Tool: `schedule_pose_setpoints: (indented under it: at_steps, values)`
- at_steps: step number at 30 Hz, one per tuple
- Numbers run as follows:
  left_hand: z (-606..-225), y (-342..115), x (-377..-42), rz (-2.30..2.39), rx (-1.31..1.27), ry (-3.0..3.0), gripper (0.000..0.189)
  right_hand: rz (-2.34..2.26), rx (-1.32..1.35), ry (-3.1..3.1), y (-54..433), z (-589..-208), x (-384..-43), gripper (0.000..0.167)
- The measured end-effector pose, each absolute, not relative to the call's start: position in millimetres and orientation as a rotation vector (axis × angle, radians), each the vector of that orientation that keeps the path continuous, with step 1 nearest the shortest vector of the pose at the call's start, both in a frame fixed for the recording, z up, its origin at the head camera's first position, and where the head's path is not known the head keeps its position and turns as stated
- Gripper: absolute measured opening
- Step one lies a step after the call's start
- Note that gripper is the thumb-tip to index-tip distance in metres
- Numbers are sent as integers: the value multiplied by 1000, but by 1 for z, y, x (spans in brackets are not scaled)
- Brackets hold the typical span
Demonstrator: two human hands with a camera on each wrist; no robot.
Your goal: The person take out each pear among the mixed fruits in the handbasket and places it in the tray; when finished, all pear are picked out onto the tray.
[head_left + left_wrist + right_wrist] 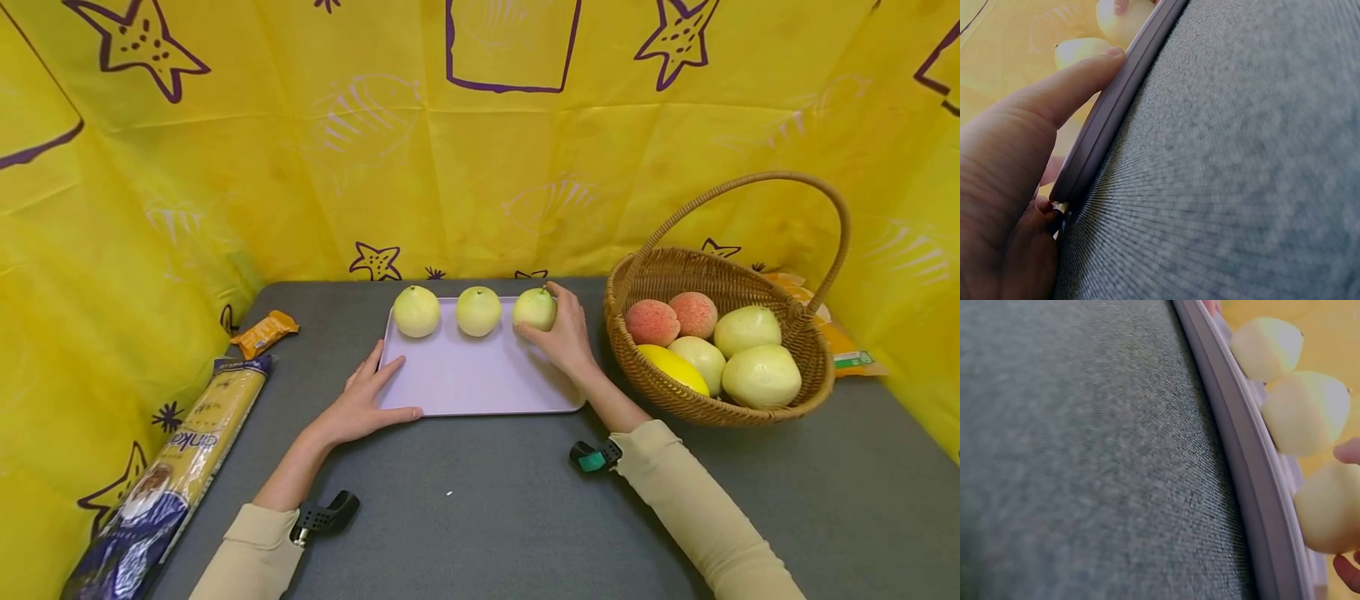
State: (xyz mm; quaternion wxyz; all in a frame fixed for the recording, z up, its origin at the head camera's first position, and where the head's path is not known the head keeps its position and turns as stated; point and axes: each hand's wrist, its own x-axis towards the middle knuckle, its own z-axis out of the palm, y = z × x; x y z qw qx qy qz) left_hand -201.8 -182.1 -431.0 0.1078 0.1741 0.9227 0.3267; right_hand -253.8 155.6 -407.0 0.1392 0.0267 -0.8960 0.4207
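Beige sleeves [697, 500] nearest, we are bracing the lilac tray [465, 375] with our left grip [362, 398] spread, likely for steadiness, while our right grip [566, 337] is pinching the row's rightmost pear [533, 309] at the far-right corner.

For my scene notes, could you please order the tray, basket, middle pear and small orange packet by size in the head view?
Basket
Tray
Middle pear and small orange packet: too alike to rank

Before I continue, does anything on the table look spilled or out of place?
Only a tiny white speck on the gray tabletop, in front of the tray, looks like stray debris. The three pears line up without visible damage.
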Motion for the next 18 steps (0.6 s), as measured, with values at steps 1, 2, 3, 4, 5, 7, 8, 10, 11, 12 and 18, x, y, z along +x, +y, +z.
schedule_pose_setpoints:
  at_steps: [1,2,3,4,5,7,8,10,11,12,18]
  values:
    - [-431,-182,-202,962,514,2716,97,1196,93,-2580,156,-406,-252,86]
    - [-431,-182,-202,964,512,2715,97,1167,109,-2573,156,-405,-250,86]
    - [-431,-182,-202,966,513,2715,97,1138,128,-2566,156,-403,-248,86]
    - [-431,-182,-202,969,514,2714,96,1106,148,-2559,156,-402,-246,86]
    - [-430,-182,-202,970,519,2714,96,1077,166,-2553,156,-400,-244,86]
    - [-430,-182,-202,971,521,2713,96,1015,204,-2543,155,-397,-239,86]
    - [-429,-182,-202,973,521,2713,96,991,222,-2538,155,-396,-237,86]
    - [-429,-183,-201,973,523,2711,96,959,258,-2524,155,-392,-232,85]
    - [-429,-183,-201,972,522,2711,96,950,276,-2518,155,-390,-229,84]
    - [-430,-183,-201,970,520,2713,96,945,295,-2511,155,-389,-226,83]
    - [-429,-183,-202,959,515,2711,97,936,420,-2483,157,-375,-208,79]
